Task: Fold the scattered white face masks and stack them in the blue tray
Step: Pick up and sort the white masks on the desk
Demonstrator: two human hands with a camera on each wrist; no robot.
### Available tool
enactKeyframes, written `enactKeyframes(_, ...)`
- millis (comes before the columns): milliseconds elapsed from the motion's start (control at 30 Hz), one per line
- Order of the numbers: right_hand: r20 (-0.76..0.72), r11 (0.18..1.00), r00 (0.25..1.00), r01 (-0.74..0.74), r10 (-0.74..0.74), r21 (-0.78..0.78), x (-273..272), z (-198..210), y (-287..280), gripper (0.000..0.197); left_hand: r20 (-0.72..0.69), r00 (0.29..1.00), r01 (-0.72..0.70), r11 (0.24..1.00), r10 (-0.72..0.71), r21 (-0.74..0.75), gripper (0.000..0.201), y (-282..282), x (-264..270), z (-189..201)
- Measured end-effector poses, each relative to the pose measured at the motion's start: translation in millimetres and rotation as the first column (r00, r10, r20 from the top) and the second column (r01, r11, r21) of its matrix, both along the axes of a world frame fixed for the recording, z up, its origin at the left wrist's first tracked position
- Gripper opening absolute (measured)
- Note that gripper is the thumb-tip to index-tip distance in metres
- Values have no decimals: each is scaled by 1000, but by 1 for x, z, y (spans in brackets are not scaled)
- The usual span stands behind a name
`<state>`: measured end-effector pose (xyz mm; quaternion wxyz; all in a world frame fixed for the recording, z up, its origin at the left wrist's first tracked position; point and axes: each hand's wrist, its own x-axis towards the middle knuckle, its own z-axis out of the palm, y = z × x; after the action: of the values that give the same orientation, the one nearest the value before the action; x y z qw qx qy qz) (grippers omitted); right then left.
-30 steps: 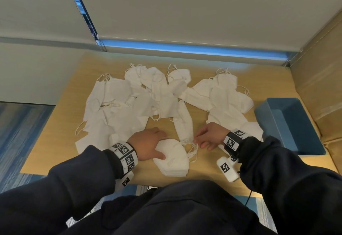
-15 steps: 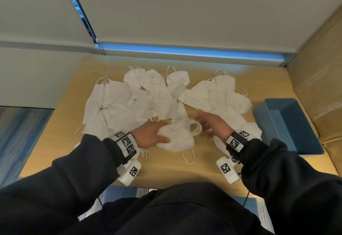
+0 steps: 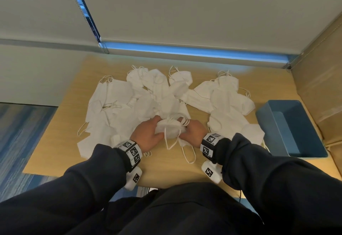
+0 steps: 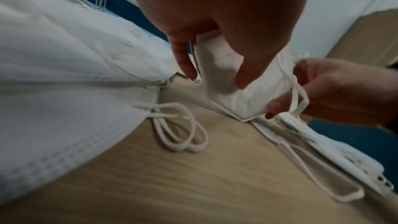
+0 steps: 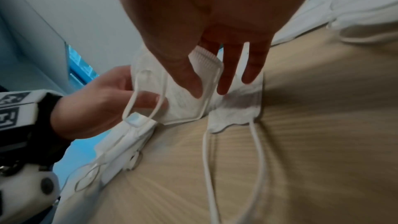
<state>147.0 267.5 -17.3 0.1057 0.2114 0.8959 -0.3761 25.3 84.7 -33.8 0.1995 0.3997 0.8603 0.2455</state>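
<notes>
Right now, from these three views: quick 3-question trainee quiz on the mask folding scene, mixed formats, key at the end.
1. True or false: the blue tray already holds a stack of folded masks.
2. Multiple choice: what is gripping the folded mask? A) only the left hand B) only the right hand C) both hands D) neither
3. Short answer: where does the tray sit relative to the scattered masks on the wooden table, by the person's own sides?

Key
1. False: no masks show inside it.
2. C: each hand pinches one end.
3. On the right, near the table's right edge.
</notes>
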Motion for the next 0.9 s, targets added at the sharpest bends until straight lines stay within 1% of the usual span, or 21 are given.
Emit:
enactKeyframes(33, -16, 999, 999, 39, -39, -23, -2, -1, 0, 15, -6, 1000, -13, 1000, 13, 19, 43, -1, -1, -1)
enactKeyframes(67, -35, 999, 999, 36, -37, -32, -3, -4, 0, 19, -7, 1000, -23, 999, 23, 23, 41, -1, -2, -1)
enactKeyframes(167, -42, 997, 997, -71, 71, 1, -8, -4, -6, 35, 26, 999, 23, 1000, -23, -2, 47, -1, 4, -1)
enactKeyframes(233, -29, 997, 999, -28, 25, -77, -10, -2, -10, 48, 78, 996, 38, 999, -37, -1, 52, -1, 6, 0)
enactKeyframes(300, -52, 979, 995, 74, -85, -191, -11, 1, -9, 62, 128, 992, 15, 1000, -14, -6, 58, -1, 1, 3)
enactKeyframes(333, -82, 964, 988, 105, -129, -244, -12, 3, -8, 58, 169, 986, 13, 1000, -11, -8, 63, -1, -2, 6)
enactKeyframes(367, -110, 942, 980, 125, -167, -311, -12, 6, -6, 45, 216, 976, 26, 1000, -24, -8, 67, -1, -6, 10)
enactKeyframes(400, -139, 910, 968, 142, -211, -390, -13, 11, -3, 27, 259, 965, 58, 998, -53, -14, 69, -2, -10, 15)
enactKeyframes(433, -151, 867, 951, 171, -270, -468, -14, 20, 0, 12, 292, 952, 110, 993, -97, -30, 69, -3, -14, 21)
enactKeyframes(467, -136, 806, 931, 212, -338, -553, -14, 29, 5, 10, 316, 938, 169, 984, -142, -59, 70, -6, -17, 27)
enactKeyframes(500, -74, 719, 919, 251, -387, -648, -15, 40, 9, 14, 341, 923, 216, 973, -178, -77, 71, -9, -20, 31)
enactKeyframes(533, 37, 589, 918, 284, -395, -756, -14, 51, 15, 19, 369, 908, 246, 966, -199, -84, 71, -12, -24, 36)
enactKeyframes(567, 159, 466, 932, 305, -325, -831, -14, 64, 20, 23, 398, 891, 271, 959, -217, -83, 71, -15, -28, 40)
enactKeyframes(600, 242, 401, 947, 311, -213, -862, -12, 76, 23, 26, 424, 873, 301, 950, -240, -82, 70, -18, -30, 44)
enactKeyframes(633, 271, 415, 957, 289, -103, -862, -11, 84, 27, 28, 448, 852, 337, 939, -270, -73, 69, -20, -31, 50)
enactKeyframes(700, 243, 525, 969, 181, 51, -831, -13, 97, 34, 29, 476, 823, 379, 924, -310, -53, 67, -23, -30, 61)
enactKeyframes(733, 233, 564, 968, 144, 89, -813, -14, 102, 39, 29, 483, 814, 387, 921, -322, -39, 64, -24, -30, 68)
enactKeyframes(767, 237, 586, 967, 140, 92, -798, -14, 107, 46, 27, 491, 808, 390, 921, -326, -29, 61, -26, -32, 73)
enactKeyframes(800, 255, 587, 966, 178, 50, -790, -14, 111, 55, 22, 503, 802, 382, 924, -321, -18, 57, -29, -35, 77)
enactKeyframes(833, 274, 572, 961, 236, -20, -785, -13, 115, 65, 17, 510, 801, 368, 930, -313, -7, 54, -31, -39, 83)
enactKeyframes(900, 299, 542, 944, 324, -136, -776, -11, 116, 75, 16, 494, 813, 355, 935, -309, 0, 51, -34, -47, 90)
